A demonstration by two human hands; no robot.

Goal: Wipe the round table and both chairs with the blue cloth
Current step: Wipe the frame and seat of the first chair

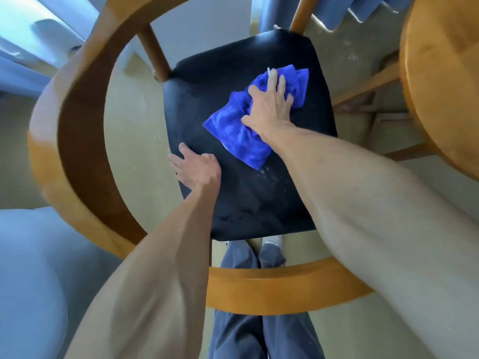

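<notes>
I look straight down on a wooden chair with a curved armrest rail (77,130) and a black padded seat (207,104). My right hand (269,104) presses flat on the crumpled blue cloth (233,130), which lies on the right half of the seat. Pale crumbs (269,174) speckle the seat just below the cloth. My left hand (197,167) rests on the seat's left edge, thumb on top and fingers curled over the side. The round wooden table (440,73) shows at the right edge.
The table's wooden legs and braces (368,86) stand right of the chair. A pale cushioned surface (28,275) fills the lower left. Blue curtains (363,6) hang at the top. My trouser legs and one white sock (272,240) are under the chair's rail.
</notes>
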